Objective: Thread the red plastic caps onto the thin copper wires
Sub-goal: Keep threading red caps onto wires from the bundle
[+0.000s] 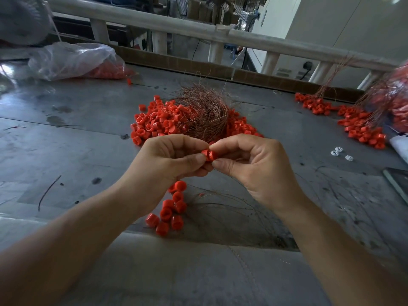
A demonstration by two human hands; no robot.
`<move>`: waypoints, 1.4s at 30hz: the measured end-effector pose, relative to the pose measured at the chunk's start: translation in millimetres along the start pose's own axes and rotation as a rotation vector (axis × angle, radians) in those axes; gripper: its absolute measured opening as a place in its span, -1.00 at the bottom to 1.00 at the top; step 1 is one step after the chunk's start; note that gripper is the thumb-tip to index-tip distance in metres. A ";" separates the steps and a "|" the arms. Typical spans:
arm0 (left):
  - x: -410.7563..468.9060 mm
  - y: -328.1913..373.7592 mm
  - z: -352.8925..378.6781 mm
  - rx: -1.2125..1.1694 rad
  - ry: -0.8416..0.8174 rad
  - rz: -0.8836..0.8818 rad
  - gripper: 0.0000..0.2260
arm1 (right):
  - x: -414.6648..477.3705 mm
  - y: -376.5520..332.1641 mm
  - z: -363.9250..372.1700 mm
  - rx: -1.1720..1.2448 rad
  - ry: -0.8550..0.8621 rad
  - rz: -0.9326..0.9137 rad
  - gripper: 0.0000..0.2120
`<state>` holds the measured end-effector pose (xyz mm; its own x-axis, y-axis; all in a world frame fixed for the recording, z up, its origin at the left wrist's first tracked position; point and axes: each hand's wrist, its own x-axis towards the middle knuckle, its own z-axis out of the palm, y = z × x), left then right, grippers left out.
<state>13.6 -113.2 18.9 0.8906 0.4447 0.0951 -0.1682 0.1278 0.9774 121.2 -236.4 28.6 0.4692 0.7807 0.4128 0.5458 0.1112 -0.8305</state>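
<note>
The worker's left hand and right hand are bare, forearms too. Grey fabric with a stitched seam shows beneath them.

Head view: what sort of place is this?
Probably a small hand-assembly workshop: a heap of red caps, a tangle of copper wire and a plastic bag of more caps lie on a worn table.

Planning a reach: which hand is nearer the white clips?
Right. The right hand sits left of the white clips; the left hand lies farther left, beyond it. Both pinch a red cap.
</note>
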 end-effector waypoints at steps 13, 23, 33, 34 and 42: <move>-0.8 -1.8 0.2 0.017 -0.007 0.027 -0.85 | -2.1 -1.7 1.9 -0.071 0.033 -0.004 -0.76; -1.3 -2.9 -1.7 0.075 -0.021 0.022 -0.82 | -3.8 4.0 5.7 -0.176 0.074 -0.050 -0.81; -1.8 -2.9 -4.2 0.127 -0.047 0.050 -0.81 | -4.9 3.1 5.8 -0.246 0.116 -0.139 -0.79; -1.8 -2.9 -4.5 0.137 -0.047 0.053 -0.82 | -4.9 2.5 6.3 -0.281 0.116 -0.176 -0.81; -4.1 -4.4 -3.7 0.182 -0.039 0.072 -0.83 | -7.2 7.5 11.0 -0.447 0.130 -0.310 -0.86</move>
<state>9.2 -112.4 13.5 0.8951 0.4122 0.1699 -0.1564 -0.0667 0.9854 114.3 -234.4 15.3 0.3066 0.6673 0.6788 0.8997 0.0297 -0.4355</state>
